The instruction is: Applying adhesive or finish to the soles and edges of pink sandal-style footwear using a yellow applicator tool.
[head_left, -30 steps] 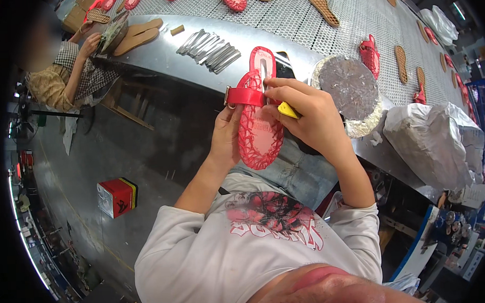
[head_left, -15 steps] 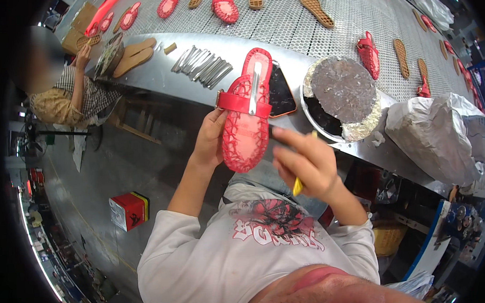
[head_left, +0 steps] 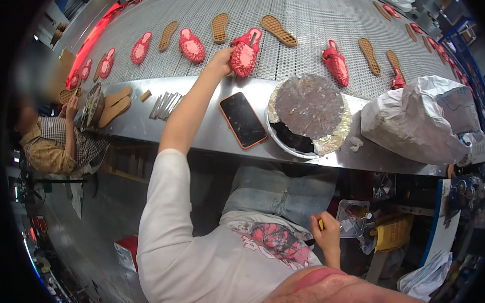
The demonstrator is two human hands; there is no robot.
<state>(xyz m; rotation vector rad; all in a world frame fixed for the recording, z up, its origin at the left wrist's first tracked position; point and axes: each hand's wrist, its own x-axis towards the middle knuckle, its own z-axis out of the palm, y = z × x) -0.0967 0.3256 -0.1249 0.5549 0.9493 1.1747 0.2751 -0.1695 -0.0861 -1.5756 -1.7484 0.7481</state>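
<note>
The left hand (head_left: 224, 60) grips a red sandal (head_left: 244, 59) beyond the phone (head_left: 243, 120). The right hand (head_left: 327, 234), on the phone's near side, clutches what seems a yellow tool (head_left: 321, 224).

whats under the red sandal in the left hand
Grey mesh surface shows beside the red sandal, with a brown sole to its upper left. Whatever lies directly beneath is covered by the sandal and left hand.

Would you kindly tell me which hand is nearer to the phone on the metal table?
Left. The left hand is just beyond the phone, holding a red sandal; the right hand is farther away, on its near side and to its right.
</note>
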